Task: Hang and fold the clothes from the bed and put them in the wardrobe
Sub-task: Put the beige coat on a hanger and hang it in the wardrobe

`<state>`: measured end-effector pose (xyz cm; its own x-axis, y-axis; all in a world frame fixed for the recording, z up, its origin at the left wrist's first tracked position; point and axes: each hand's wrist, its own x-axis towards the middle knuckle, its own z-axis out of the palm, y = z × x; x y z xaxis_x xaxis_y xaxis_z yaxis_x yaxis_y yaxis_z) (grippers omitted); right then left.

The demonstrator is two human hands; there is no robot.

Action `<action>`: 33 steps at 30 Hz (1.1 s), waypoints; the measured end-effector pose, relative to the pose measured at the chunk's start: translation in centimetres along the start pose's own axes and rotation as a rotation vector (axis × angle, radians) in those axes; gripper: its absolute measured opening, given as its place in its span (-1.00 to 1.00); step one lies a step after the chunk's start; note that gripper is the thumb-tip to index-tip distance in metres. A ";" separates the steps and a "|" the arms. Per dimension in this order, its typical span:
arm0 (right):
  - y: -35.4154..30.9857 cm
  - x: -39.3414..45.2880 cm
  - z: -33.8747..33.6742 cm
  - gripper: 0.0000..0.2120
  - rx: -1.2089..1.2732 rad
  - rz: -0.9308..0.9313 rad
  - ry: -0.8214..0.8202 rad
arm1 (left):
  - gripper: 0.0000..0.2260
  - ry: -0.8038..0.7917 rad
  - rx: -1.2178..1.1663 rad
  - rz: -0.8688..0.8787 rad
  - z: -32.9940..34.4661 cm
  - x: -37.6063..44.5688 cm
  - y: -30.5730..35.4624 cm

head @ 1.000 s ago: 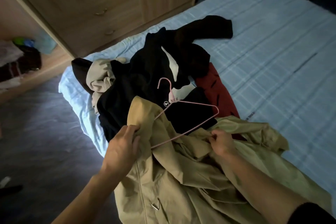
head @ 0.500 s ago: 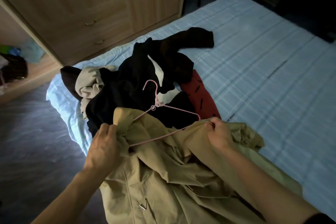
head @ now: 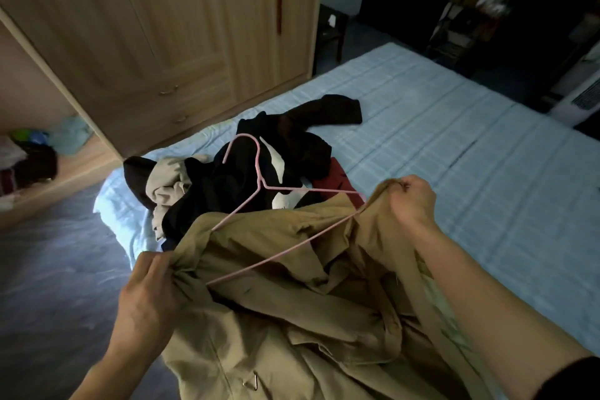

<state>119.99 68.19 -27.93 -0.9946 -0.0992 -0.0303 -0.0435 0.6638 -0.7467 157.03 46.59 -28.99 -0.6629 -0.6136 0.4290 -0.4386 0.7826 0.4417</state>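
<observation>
A tan coat (head: 292, 312) hangs between my hands over the bed's near corner. A pink wire hanger (head: 259, 185) sits inside its collar, with the hook pointing up and away from me. My left hand (head: 152, 295) grips the coat's left shoulder, bunched over the hanger's left end. My right hand (head: 412, 201) pinches the right shoulder fabric beside the hanger's right end. Behind the coat lies a pile of black clothes (head: 259, 172), a beige garment (head: 168, 182) and a red garment (head: 341, 178).
The bed (head: 470, 156) has a light blue checked sheet. A wooden wardrobe (head: 162, 26) stands behind it, with an open shelf of clothes (head: 29, 153) at the left. Dark floor (head: 48, 269) lies at the left and dark furniture (head: 464, 16) at the back right.
Both hands have lifted the coat and hanger higher. My right hand has pulled the right shoulder fabric up and out over the hanger's end. The view has tilted upward.
</observation>
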 end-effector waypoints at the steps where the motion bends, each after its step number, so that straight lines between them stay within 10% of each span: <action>1: -0.5 0.1 -0.5 -0.85 0.006 -0.002 0.012 | -0.72 0.035 0.006 0.055 -0.5 0.1 0.6; 22: -1.3 -0.6 -3.2 -0.83 -0.010 0.255 -0.111 | -0.80 0.055 -0.148 -0.154 -3.9 -3.5 0.2; 33: -5.5 -9.2 -3.9 -0.79 0.064 -0.276 -0.297 | -0.77 -0.027 0.044 -0.059 -2.6 -3.3 0.0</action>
<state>128.99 68.33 -20.98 -0.8754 -0.4834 -0.0067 -0.2895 0.5354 -0.7934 160.82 48.36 -28.35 -0.6511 -0.6562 0.3814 -0.5029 0.7494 0.4307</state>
